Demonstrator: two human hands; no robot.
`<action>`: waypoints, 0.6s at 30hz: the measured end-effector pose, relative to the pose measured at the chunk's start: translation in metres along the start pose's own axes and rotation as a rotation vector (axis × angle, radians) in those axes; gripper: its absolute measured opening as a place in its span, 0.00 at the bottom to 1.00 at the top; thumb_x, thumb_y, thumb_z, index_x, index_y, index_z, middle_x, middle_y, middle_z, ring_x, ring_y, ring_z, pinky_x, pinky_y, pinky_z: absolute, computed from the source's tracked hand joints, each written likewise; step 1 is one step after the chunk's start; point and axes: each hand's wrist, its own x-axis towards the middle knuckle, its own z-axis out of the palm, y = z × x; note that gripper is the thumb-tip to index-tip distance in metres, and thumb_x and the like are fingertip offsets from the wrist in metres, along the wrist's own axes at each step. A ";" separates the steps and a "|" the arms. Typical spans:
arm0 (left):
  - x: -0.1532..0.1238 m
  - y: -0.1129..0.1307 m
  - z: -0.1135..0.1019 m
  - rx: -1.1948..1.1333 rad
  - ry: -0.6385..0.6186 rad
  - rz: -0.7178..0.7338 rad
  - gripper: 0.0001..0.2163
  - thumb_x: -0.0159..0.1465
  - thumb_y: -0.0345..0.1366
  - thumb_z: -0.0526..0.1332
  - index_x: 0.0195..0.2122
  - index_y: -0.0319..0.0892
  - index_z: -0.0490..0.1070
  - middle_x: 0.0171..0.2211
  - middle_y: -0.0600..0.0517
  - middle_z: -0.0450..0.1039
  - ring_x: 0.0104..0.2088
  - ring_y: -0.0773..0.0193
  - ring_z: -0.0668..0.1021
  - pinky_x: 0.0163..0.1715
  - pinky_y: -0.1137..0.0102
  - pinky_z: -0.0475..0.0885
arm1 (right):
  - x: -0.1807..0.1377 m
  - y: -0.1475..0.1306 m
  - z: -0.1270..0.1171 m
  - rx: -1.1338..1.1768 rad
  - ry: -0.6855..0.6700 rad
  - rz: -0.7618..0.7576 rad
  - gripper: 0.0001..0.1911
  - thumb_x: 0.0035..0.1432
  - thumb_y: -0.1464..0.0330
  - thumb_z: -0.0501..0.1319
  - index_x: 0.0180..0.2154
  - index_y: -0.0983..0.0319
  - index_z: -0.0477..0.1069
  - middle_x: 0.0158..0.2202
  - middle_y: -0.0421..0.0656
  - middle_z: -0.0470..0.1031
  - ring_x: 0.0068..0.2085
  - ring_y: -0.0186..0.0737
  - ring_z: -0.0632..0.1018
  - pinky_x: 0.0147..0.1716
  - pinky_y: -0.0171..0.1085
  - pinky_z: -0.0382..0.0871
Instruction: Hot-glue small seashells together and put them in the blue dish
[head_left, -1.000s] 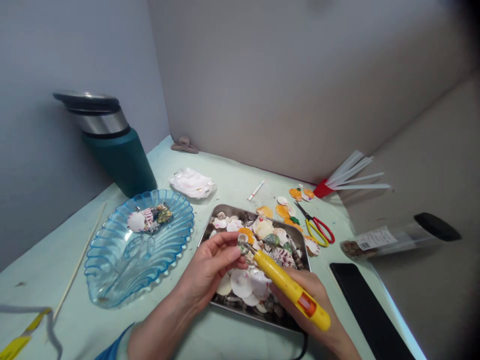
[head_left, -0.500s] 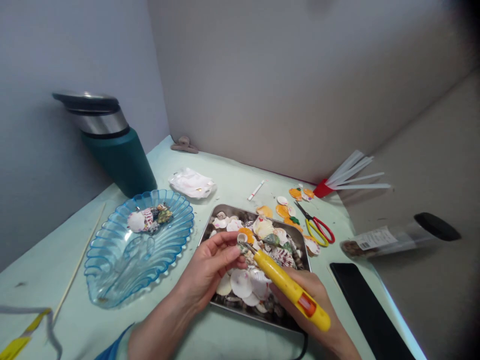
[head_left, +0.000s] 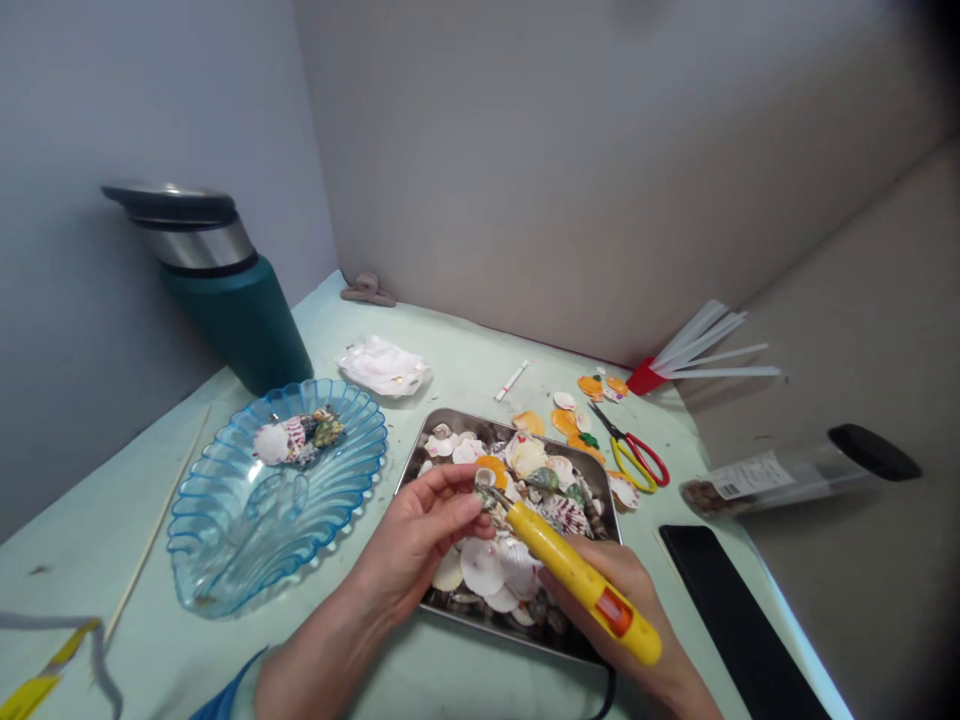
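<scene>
My left hand (head_left: 420, 525) pinches a small shell (head_left: 486, 480) between thumb and fingertips, above a metal tray (head_left: 517, 640) heaped with seashells. My right hand (head_left: 626, 600) is closed around a yellow glue gun (head_left: 577, 570); its grip is mostly hidden by the hand. The narrow metal nozzle points left and meets the pinched shell or sits right against it; I cannot tell which. White, orange and striped shells fill the tray under both hands. A black cord (head_left: 609, 695) shows below the right hand.
Left stands a clear blue scalloped dish (head_left: 187, 510) holding a shell cluster, with a green bottle (head_left: 232, 310) behind. Scissors (head_left: 634, 450) and loose orange shells (head_left: 564, 422) lie right of the tray. Beyond are a red cup (head_left: 645, 376) of translucent sticks, a tube (head_left: 787, 480) and a black slab (head_left: 735, 620).
Almost nothing differs. Both hands keep their places, with the nozzle still at the small shell.
</scene>
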 end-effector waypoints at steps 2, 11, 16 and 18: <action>0.000 0.000 0.001 0.000 0.002 0.000 0.14 0.50 0.31 0.72 0.38 0.38 0.76 0.33 0.50 0.78 0.26 0.69 0.78 0.33 0.72 0.75 | 0.000 -0.001 0.000 -0.004 0.000 0.007 0.07 0.59 0.64 0.62 0.33 0.62 0.73 0.23 0.38 0.72 0.23 0.34 0.72 0.25 0.31 0.65; 0.000 0.000 0.000 0.001 0.001 0.004 0.14 0.50 0.31 0.72 0.39 0.37 0.76 0.34 0.49 0.78 0.26 0.69 0.78 0.33 0.72 0.75 | 0.000 -0.002 0.000 0.007 -0.004 0.009 0.09 0.59 0.62 0.62 0.33 0.61 0.73 0.23 0.38 0.71 0.22 0.34 0.71 0.24 0.32 0.64; 0.000 0.000 0.000 -0.001 -0.003 0.008 0.14 0.51 0.31 0.72 0.39 0.38 0.76 0.35 0.49 0.78 0.26 0.69 0.78 0.34 0.71 0.75 | 0.000 -0.002 -0.001 0.007 -0.002 0.010 0.06 0.59 0.65 0.62 0.33 0.61 0.73 0.23 0.38 0.71 0.23 0.33 0.71 0.24 0.31 0.64; 0.000 0.000 0.000 -0.001 -0.003 0.010 0.14 0.51 0.32 0.72 0.39 0.38 0.76 0.35 0.49 0.78 0.27 0.69 0.78 0.34 0.71 0.75 | 0.001 -0.003 -0.001 0.004 -0.005 0.009 0.07 0.59 0.64 0.62 0.34 0.61 0.74 0.23 0.38 0.71 0.22 0.33 0.71 0.24 0.31 0.64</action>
